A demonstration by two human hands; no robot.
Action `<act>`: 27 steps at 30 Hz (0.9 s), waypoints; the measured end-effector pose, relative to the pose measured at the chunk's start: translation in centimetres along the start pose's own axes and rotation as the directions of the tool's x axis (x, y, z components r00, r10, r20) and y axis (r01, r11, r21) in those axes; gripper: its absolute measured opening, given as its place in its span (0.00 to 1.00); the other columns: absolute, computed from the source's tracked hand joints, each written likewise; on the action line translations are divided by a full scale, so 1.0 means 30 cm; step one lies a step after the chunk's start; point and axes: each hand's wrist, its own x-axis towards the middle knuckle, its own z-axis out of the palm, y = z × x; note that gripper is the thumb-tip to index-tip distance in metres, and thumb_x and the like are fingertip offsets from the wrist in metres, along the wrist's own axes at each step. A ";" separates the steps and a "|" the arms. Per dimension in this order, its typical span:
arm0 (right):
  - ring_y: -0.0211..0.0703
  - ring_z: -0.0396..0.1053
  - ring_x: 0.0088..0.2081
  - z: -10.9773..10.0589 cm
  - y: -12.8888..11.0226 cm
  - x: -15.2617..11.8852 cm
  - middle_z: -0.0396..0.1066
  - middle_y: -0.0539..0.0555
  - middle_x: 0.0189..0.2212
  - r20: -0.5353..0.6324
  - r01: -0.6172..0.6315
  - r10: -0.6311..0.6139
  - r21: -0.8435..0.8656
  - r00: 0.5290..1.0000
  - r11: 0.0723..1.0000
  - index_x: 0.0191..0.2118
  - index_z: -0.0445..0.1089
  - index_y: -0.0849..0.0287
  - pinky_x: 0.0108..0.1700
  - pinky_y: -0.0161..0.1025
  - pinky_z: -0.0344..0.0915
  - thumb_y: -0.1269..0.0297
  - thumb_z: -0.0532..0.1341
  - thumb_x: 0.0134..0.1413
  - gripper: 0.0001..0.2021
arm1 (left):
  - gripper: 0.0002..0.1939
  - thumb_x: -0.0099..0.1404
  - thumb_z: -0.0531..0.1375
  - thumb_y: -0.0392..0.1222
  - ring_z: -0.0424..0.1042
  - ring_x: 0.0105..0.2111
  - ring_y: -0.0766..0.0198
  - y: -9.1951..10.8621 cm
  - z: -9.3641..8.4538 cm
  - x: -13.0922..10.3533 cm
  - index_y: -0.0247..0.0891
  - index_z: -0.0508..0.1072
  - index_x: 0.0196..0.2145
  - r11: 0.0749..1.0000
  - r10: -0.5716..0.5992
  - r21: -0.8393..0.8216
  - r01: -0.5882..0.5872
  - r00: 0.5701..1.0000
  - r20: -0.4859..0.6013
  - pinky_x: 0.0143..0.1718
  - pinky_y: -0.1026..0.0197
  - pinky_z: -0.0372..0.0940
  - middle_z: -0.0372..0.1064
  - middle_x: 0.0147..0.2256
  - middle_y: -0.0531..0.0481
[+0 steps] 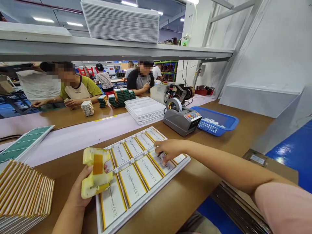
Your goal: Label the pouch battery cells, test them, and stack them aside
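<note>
My left hand (80, 187) is closed around a pale yellow plastic jig (86, 174) with an orange-brown patch. It holds the jig over the left end of a white tray (143, 204). Flat white battery packs (133, 183) with yellow edges and printed CE marks lie in two rows in this tray. Over the tray's right part, my right hand (173, 149) has its thumb and fingers bent together above one battery pack. Something small, dark and shiny shows between those fingers; I cannot tell what it is.
Behind the tray stand a grey tape dispenser (181, 120), a blue basket (219, 125) with white pieces, and stacked white trays (145, 110). Stacked battery packs (26, 191) sit at the left. A shelf (117, 48) crosses above. Several people work across the table.
</note>
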 end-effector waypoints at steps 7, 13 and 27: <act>0.43 0.62 0.35 0.036 0.104 0.116 0.59 0.55 0.43 0.080 -0.159 0.151 0.112 0.985 0.981 0.44 0.61 0.59 0.31 0.35 0.60 0.52 0.69 0.23 0.36 | 0.22 0.42 0.62 0.38 0.71 0.21 0.55 -0.009 -0.016 0.016 0.37 0.69 0.39 0.999 0.004 0.036 -0.003 1.000 -0.009 0.21 0.56 0.68 0.73 0.25 0.49; 0.44 0.63 0.39 0.105 0.103 0.092 0.65 0.54 0.43 -0.264 -0.139 0.217 0.283 0.940 0.949 0.43 0.64 0.56 0.39 0.38 0.60 0.61 0.60 0.45 0.17 | 0.20 0.39 0.64 0.35 0.70 0.19 0.59 0.002 -0.007 0.007 0.38 0.70 0.35 1.000 -0.015 0.002 0.015 0.997 -0.079 0.19 0.60 0.68 0.72 0.22 0.52; 0.50 0.60 0.42 -0.005 0.505 -0.393 0.59 0.57 0.41 -0.700 -0.557 0.713 0.574 0.048 0.600 0.37 0.71 0.57 0.46 0.46 0.54 0.55 0.51 0.52 0.16 | 0.26 0.40 0.66 0.40 0.72 0.32 0.48 -0.004 -0.022 0.026 0.41 0.69 0.40 0.997 -0.065 0.031 0.067 0.995 -0.072 0.29 0.51 0.70 0.74 0.33 0.45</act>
